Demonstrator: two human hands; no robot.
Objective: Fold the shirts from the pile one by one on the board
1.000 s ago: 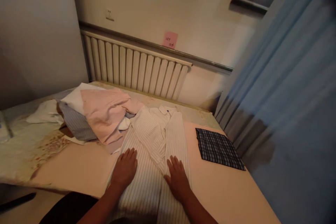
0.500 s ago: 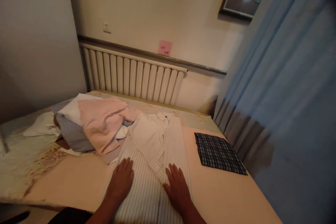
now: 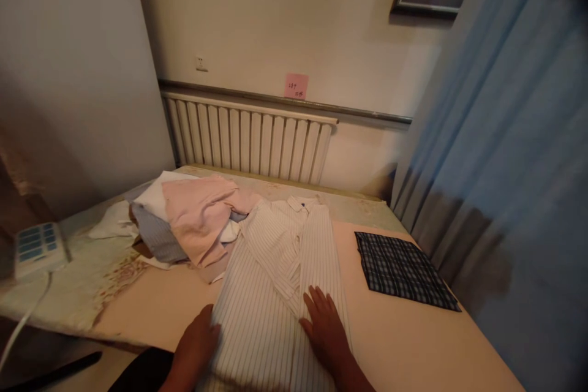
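A cream shirt with thin dark stripes (image 3: 261, 294) lies spread on the bed in front of me, collar at the far end, one sleeve folded slantwise across its front. My right hand (image 3: 327, 327) rests flat on the shirt's right side, fingers spread. At the shirt's left edge, my left hand (image 3: 196, 343) is turned on its side, thumb apart from the fingers; its fingertips are partly hidden. A folded dark plaid cloth (image 3: 407, 269) lies to the right of the shirt.
A heap of clothes with a pink garment on top (image 3: 197, 211) touches the shirt's left side. A white power strip (image 3: 39, 251) with a cord sits at far left. Behind the bed (image 3: 408, 343) is a radiator (image 3: 252, 138); a blue curtain (image 3: 514, 165) hangs at right.
My left hand has slid left and nearer, off the shirt's front to its edge, and turned on its side. My right hand stays on the shirt. The view has swung left, revealing the power strip.
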